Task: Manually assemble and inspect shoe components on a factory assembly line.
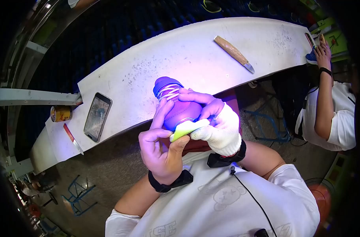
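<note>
A lace-up shoe (182,111), tinted purple by the light, is held in front of my chest, its collar and pale laces away from me and its toe toward me. Along the toe's near edge shows a white and yellow-green strip (182,129), possibly sole; its join to the shoe is partly hidden. My left hand (160,144), bare, grips the shoe's left side, with thumb and fingers pinching the strip. Around the right side curls my right hand (219,124), in a white glove that leaves some fingers uncovered; its thumb presses by the strip's right end.
On the long white table (132,55) lie a wooden-handled knife (234,54) at the far side, a phone (98,117) and a red-handled knife (73,139) at left. A yellow can (61,113) stands there too. A co-worker (328,106) sits at right, near a blue stool (267,125).
</note>
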`<state>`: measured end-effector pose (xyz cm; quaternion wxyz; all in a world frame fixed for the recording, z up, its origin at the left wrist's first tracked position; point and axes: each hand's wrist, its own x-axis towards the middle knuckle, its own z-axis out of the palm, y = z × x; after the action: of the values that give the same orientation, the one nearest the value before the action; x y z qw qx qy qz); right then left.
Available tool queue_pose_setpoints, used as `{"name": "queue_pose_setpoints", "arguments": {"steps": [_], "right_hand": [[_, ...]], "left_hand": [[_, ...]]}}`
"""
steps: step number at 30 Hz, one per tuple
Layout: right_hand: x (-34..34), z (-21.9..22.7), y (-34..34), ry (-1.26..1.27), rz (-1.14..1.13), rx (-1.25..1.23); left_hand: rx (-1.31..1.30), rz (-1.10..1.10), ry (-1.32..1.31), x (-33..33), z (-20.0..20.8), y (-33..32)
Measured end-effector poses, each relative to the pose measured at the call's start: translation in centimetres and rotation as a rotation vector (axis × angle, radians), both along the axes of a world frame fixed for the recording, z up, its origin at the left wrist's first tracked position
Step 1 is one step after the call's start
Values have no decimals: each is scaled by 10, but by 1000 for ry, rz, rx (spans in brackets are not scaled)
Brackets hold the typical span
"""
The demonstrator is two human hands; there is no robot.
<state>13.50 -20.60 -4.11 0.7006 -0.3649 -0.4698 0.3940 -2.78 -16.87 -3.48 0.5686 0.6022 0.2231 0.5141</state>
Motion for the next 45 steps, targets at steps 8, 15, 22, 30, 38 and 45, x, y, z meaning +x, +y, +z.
{"name": "queue_pose_setpoints", "arguments": {"steps": [8,15,22,30,38,45], "right_hand": [[-3,-4,-3,-121,-79,59],[3,-8,-8,-160,10,25],[18,8,-5,-456,42,-10],[3,20,19,-735,-130,47],[5,-10,29,-933,-139,166],[1,-9,37,-982,-107,245]], "left_hand": [[76,16,92,-10,-3,0],[-19,22,51,-17,-6,-2],[224,-82,343,-22,28,30],[129,37,244,-24,21,23],[54,-34,372,-61,33,42],[347,-42,601,-63,27,57]]}}
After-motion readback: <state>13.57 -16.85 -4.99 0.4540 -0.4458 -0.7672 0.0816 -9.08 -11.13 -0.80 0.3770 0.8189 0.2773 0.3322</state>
